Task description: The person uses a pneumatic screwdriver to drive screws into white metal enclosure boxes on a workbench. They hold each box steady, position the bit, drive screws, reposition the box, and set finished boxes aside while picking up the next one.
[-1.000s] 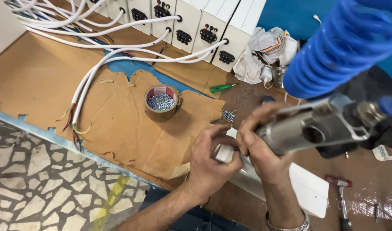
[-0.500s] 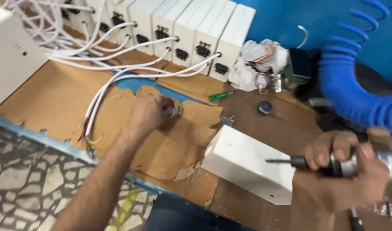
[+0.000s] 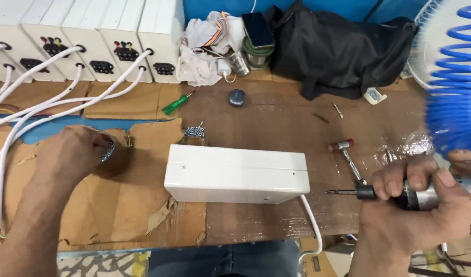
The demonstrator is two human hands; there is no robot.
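Left hand: our left hand (image 3: 73,154) lies over the cardboard sheet (image 3: 117,205) near the left edge of the desk (image 3: 276,118), fingers curled down into a small container of screws (image 3: 108,150); we cannot tell whether a screw is pinched yet.
Right hand: our right hand (image 3: 417,197) sits at the right edge of the desk, fingers wrapped tight around the pneumatic screwdriver (image 3: 399,195), its bit pointing left toward the box.
White box: the white plastic box (image 3: 235,174) lies flat near the front edge, between both hands and touched by neither; a white cable (image 3: 311,225) runs from its right end over the front edge.
How it handles: we judge the box light, stiff and smooth, so likely to slide under the driver; best held by pressing on its top or gripping its long sides.
Screws: small, hard and easy to drop; another loose heap (image 3: 194,132) lies just behind the box.
Hose: a blue coiled air hose (image 3: 451,102) hangs above the right hand.
Nearby: a small hammer (image 3: 348,154) lies right of the box, a green screwdriver (image 3: 176,104) behind it, and a row of white boxes (image 3: 91,36) with cables at the back left corner.
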